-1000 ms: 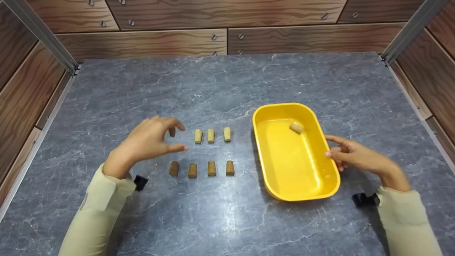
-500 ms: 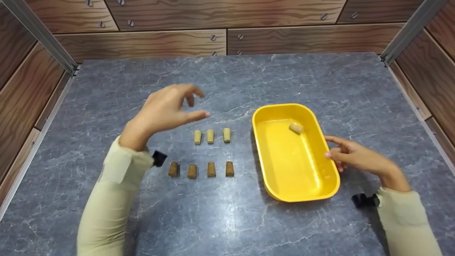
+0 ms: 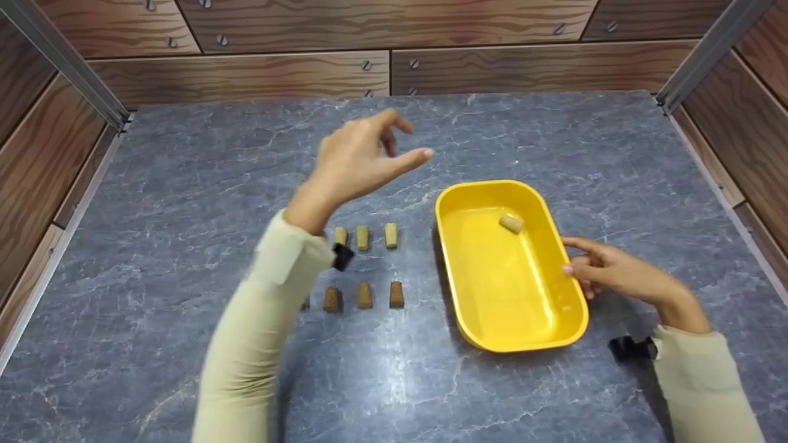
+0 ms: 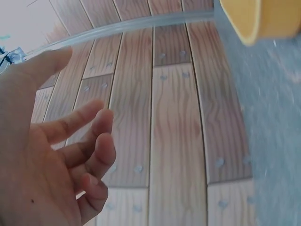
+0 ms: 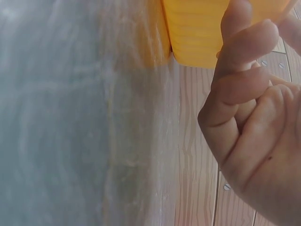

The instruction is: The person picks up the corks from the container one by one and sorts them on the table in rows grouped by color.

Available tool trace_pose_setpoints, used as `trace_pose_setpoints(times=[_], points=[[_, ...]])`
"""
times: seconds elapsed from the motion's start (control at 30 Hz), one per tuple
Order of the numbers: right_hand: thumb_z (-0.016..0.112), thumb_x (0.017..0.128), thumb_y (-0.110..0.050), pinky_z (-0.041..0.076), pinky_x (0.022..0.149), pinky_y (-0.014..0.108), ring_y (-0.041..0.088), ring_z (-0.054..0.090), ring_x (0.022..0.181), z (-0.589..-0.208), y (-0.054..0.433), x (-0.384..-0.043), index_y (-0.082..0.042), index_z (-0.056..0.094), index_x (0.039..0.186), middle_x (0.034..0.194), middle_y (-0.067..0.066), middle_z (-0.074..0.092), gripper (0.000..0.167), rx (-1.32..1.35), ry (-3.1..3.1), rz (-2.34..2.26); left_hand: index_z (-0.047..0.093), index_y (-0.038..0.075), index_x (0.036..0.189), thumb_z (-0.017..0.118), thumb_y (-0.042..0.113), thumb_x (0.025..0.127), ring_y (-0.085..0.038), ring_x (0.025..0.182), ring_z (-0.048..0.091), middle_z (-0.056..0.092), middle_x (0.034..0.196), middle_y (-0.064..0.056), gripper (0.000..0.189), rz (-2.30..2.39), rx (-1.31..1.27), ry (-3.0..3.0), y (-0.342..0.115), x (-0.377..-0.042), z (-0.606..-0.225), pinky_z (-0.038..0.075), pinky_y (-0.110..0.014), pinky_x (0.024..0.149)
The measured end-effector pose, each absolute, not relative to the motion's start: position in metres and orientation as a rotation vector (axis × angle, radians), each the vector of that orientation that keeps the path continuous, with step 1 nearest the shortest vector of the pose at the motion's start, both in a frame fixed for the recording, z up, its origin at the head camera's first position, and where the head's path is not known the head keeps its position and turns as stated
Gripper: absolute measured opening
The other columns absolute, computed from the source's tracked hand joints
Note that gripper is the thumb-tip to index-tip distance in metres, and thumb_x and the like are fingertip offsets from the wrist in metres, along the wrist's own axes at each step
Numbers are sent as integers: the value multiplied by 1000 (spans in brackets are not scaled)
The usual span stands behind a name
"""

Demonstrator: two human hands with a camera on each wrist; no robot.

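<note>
My left hand (image 3: 357,157) is held above the table, beyond the corks and left of the yellow tub (image 3: 452,277). Its thumb and fingers are apart with nothing between them. At the tub's right side, my right hand (image 3: 622,274) holds the rim, thumb on the edge and fingers against the outer wall. One light cork (image 3: 511,223) lies inside the tub. To its left stands a row of light corks (image 3: 362,238), with a row of darker corks (image 3: 364,296) nearer me. The left sleeve partly covers the leftmost dark cork.
The grey marbled table (image 3: 234,160) carries everything. Wood-patterned walls (image 3: 295,77) enclose its back and sides, with metal posts (image 3: 702,52) at the rear corners. A black strap piece (image 3: 343,256) sticks out from the left cuff, above the corks.
My left hand has moved away from beside the cork rows, up and to the right, still with nothing in it. The right hand and the tub have stayed in place.
</note>
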State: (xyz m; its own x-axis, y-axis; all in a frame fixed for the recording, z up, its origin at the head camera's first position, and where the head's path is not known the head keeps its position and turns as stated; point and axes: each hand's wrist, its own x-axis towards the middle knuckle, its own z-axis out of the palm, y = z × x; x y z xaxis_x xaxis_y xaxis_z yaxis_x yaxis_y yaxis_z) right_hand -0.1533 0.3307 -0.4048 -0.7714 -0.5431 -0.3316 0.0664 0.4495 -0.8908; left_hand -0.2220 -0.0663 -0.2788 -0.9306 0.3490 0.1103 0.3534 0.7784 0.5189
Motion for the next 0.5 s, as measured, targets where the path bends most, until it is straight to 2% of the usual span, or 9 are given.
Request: trace_pose_setpoints(times=[0.5], points=[[49, 101, -17, 48, 58, 26, 5, 53, 59, -405, 331, -153, 11, 13, 148, 73, -7, 60, 65, -369, 2136, -1303, 59, 29, 117, 57, 66, 84, -7, 71, 56, 62, 87, 10, 50, -1331, -464, -2866, 33, -229, -308, 42, -20, 61]])
